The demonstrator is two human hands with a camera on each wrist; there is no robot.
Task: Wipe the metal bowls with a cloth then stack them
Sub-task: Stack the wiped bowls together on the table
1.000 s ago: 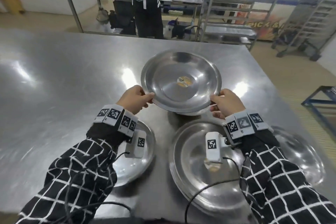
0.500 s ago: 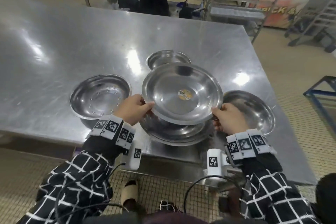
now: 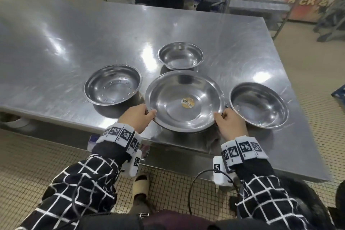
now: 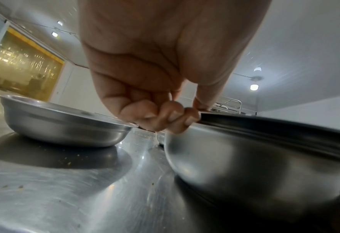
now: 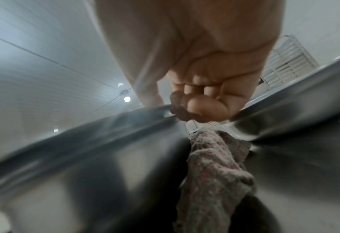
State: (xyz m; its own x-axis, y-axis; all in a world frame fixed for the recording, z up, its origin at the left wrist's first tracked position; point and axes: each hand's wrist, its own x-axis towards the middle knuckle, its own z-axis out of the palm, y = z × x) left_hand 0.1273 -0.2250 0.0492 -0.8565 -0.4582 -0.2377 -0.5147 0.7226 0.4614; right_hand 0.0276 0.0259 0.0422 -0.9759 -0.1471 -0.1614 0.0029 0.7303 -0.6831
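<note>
You now have the stickered bowl (image 3: 184, 101) lowered into the bowl beneath (it hung above the table a second ago), both hands' grips unchanged.

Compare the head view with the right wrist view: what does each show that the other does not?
Head only: the left hand, the sticker in the big bowl and three more bowls on the table. Right wrist only: a cloth hanging below the rim. Both: the right hand gripping the big bowl's rim.
</note>
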